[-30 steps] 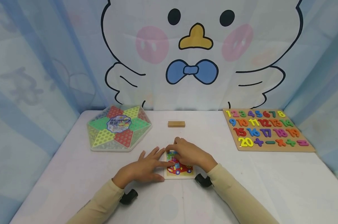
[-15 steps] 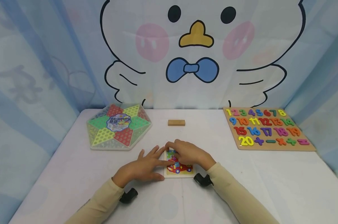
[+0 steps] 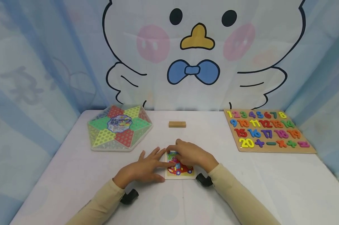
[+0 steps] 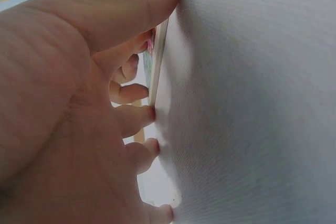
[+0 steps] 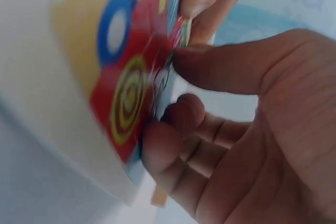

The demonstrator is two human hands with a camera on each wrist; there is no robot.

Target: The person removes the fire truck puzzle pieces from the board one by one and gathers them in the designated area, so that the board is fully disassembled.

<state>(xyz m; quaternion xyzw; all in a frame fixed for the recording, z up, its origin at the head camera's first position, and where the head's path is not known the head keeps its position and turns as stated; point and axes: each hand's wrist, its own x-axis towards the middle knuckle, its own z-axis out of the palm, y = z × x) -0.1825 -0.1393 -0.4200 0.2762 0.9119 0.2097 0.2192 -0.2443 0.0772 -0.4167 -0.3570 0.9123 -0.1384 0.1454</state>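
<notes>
From the head, I look forward and down across the table (image 3: pixel 270 175); close up, my two wrist views share the picture board (image 5: pixel 107 77) from opposite sides.

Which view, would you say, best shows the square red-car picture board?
The head view shows the picture board most fully, though the left hand and right hand cover parts. The right wrist view shows a blurred part up close; the left wrist view, mainly its edge.

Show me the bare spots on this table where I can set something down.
Bare white table lies between the wooden block and number board, between that board and the right sleeve, and between the hexagonal box and left sleeve. Crowded: the car picture, with left hand and right hand on it.
</notes>
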